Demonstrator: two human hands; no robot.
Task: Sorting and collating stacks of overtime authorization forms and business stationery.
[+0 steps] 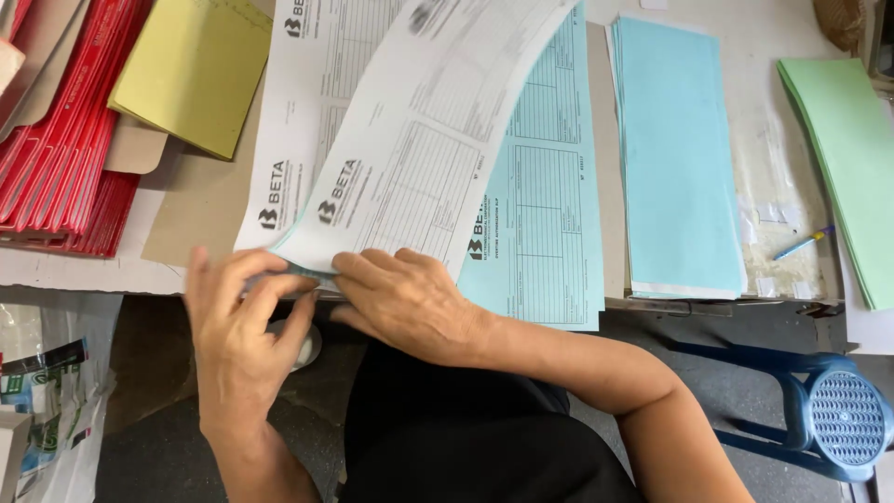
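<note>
The table (pixel 764 177) carries a blue stack (pixel 675 158), a green stack (pixel 843 158), red folders (pixel 65 121) and a yellow pad (pixel 196 70). The forms (pixel 419 140), white over blue, lie at the near edge. Both hands meet at their lower corner: left hand (pixel 237 335) pinches the sheets, right hand (pixel 405 298) presses them flat. Step in hand appears to be squaring the set; the next move calls for a firm corner grip.

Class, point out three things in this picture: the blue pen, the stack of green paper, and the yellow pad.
blue pen (pixel 803 243), head view, middle of its barrel.
stack of green paper (pixel 843 158), head view, top sheet.
yellow pad (pixel 196 70), head view, centre of cover.
</note>
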